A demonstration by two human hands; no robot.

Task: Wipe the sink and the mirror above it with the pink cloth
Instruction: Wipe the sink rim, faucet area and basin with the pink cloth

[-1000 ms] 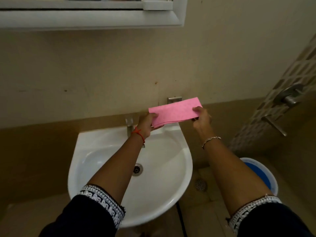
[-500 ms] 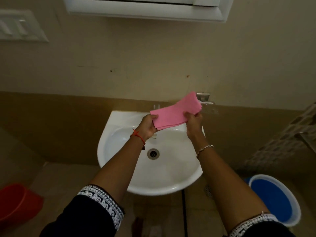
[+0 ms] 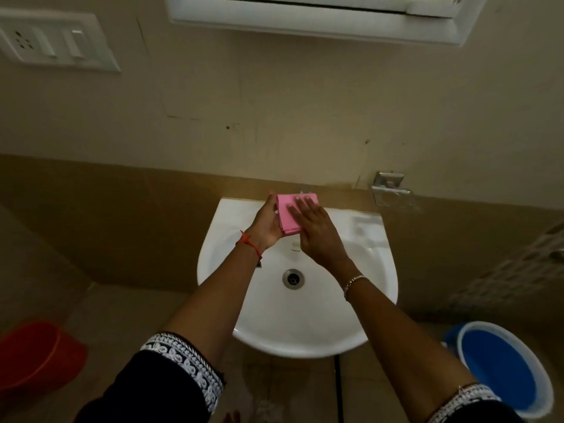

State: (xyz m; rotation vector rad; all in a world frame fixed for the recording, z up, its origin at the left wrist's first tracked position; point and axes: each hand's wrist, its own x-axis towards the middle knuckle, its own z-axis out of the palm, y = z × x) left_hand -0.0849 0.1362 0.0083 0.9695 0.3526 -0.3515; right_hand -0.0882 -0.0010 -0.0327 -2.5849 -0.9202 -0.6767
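My flat right hand (image 3: 319, 233) pressed the folded pink cloth (image 3: 287, 221) into my open left hand (image 3: 267, 222), over the sink's (image 3: 335, 315) back rim.

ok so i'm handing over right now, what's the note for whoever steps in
Left hand: flat under the folded cloth, carrying it.
Right hand: fingers straight, pressing the cloth from above.
The cloth is held over the back of the sink, near the wall. The mirror is above.
Done: cloth folded small.
Left: wipe the sink, then the mirror. No wiping is under way.
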